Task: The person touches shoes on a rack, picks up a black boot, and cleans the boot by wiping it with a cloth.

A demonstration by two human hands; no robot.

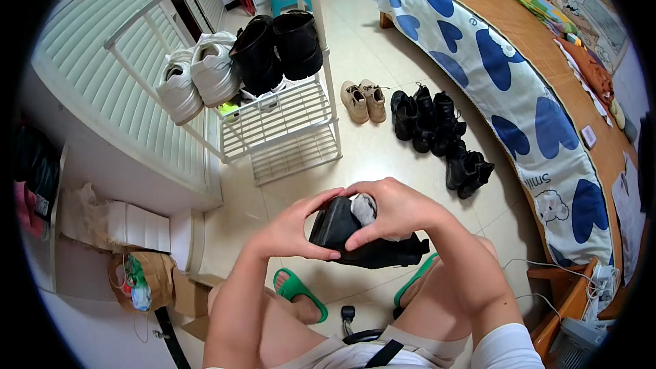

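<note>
A black boot [372, 254] lies on its side in the air above my lap, its toe-to-shaft layout partly covered by my hands. My left hand [292, 227] is curled around its left end, thumb and fingers on opposite sides. At the boot's upper side, my right hand [396, 206] is closed around a crumpled greyish-white cloth [364, 209], which presses against the black surface. Some of the cloth is hidden under the palm. Below are my feet in green slippers [301, 294].
A white shoe rack [280, 128] holds white sneakers [215, 72] and black boots [297, 44]. Beige shoes [363, 101] and several black shoes [427, 119] stand on the floor. A bed [492, 61] is at right, a paper bag [156, 277] at lower left.
</note>
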